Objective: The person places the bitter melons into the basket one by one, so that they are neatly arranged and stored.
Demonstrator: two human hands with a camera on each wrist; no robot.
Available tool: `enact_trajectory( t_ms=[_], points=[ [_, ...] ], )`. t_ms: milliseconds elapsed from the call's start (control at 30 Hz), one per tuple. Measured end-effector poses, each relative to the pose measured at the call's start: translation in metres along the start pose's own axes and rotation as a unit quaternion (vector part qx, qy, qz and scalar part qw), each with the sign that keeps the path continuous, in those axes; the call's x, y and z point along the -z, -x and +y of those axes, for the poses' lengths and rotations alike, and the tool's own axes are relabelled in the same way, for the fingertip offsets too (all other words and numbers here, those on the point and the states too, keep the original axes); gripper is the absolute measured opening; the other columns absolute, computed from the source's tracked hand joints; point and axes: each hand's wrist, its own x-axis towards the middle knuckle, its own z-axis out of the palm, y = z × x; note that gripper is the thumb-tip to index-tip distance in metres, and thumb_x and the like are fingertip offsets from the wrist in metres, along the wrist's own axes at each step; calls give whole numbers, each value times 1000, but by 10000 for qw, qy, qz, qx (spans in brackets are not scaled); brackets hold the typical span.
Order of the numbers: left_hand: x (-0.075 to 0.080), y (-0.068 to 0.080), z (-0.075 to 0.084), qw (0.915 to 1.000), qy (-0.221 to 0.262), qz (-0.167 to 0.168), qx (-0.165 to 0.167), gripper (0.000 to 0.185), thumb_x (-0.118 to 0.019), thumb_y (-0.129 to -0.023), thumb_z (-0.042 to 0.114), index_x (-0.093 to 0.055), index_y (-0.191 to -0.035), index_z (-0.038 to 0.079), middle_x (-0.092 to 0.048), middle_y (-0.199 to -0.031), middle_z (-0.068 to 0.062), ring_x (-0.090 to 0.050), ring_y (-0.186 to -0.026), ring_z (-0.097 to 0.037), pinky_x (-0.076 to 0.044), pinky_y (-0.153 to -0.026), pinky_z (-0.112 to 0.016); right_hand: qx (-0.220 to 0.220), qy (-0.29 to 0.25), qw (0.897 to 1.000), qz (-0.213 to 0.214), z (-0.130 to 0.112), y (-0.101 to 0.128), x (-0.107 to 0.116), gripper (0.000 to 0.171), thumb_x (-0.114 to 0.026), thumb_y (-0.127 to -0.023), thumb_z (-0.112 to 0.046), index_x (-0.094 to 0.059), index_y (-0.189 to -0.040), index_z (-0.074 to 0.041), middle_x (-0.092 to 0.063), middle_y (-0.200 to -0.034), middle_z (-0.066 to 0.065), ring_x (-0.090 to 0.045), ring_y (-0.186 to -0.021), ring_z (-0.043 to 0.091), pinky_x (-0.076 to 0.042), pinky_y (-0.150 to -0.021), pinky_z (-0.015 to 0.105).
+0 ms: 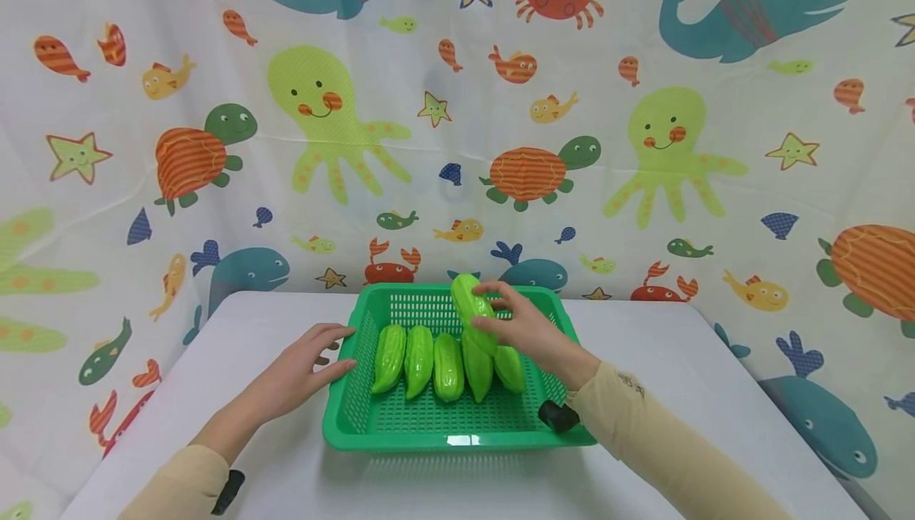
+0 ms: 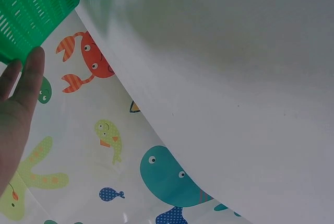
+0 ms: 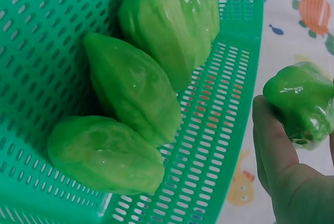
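A green perforated basket [image 1: 372, 429] sits on the white table and holds several glossy green gourds [image 1: 418, 360] lying side by side. My right hand [image 1: 520, 328] grips another green gourd [image 1: 472, 315] just above the row, near the basket's far right. In the right wrist view that held gourd [image 3: 301, 103] hangs beside the basket's wall [image 3: 216, 125], thumb curled round it. My left hand [image 1: 303, 369] rests with straight fingers against the basket's left rim; its fingertips [image 2: 32, 67] touch the basket's outer wall [image 2: 36, 10].
The white table [image 1: 715, 377] has bare surface on both sides of the basket. A sea-animal patterned cloth [image 1: 457, 107] hangs behind and drapes below the table's edges. Small black devices sit at each wrist.
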Motion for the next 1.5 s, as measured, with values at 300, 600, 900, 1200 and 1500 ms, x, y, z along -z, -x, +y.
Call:
enact_trajectory(
  t_ms=[300, 600, 900, 1200, 1500],
  points=[
    [0, 0, -1, 10000, -34, 10, -12, 57, -62, -96, 38, -49, -138, 3, -49, -136, -18, -56, -114, -36, -57, -86, -44, -30, 29, 9999, -139, -1, -2, -4, 45, -70, -92, -29, -52, -133, -31, -40, -145, 6, -39, -133, 26, -51, -94, 48],
    [1, -1, -1, 10000, 4, -25, -15, 57, -62, -96, 39, -49, -139, 3, -49, -136, -18, -56, -114, -37, -57, -86, -44, -25, 267, 9978, -602, -3, -2, -9, 45, -70, -92, -34, -51, -132, -36, -39, -146, 1, -38, -134, 24, -50, -92, 46],
    [2, 0, 0, 10000, -5, -3, -42, 56, -62, -96, 37, -49, -138, 3, -49, -136, -17, -56, -114, -37, -57, -86, -43, 88, 640, 9812, -1821, -3, -6, -18, 41, -70, -92, -33, -54, -128, -39, -43, -142, 0, -41, -131, 24, -53, -84, 41],
    [2, -1, 1, 10000, 8, -6, -11, 55, -63, -96, 36, -49, -137, 2, -49, -135, -18, -56, -114, -38, -57, -86, -45, 136, 644, 9765, -2053, -5, -9, -25, 38, -69, -92, -32, -55, -126, -39, -44, -142, -5, -39, -134, 25, -53, -87, 41],
    [2, -1, -1, 10000, -1, -11, -55, 55, -62, -96, 37, -49, -137, 2, -49, -135, -18, -57, -113, -37, -57, -86, -44, 225, 801, 9694, -2310, -3, -16, -33, 35, -68, -93, -28, -56, -125, -37, -46, -140, 0, -43, -129, 22, -53, -82, 38]
  ],
)
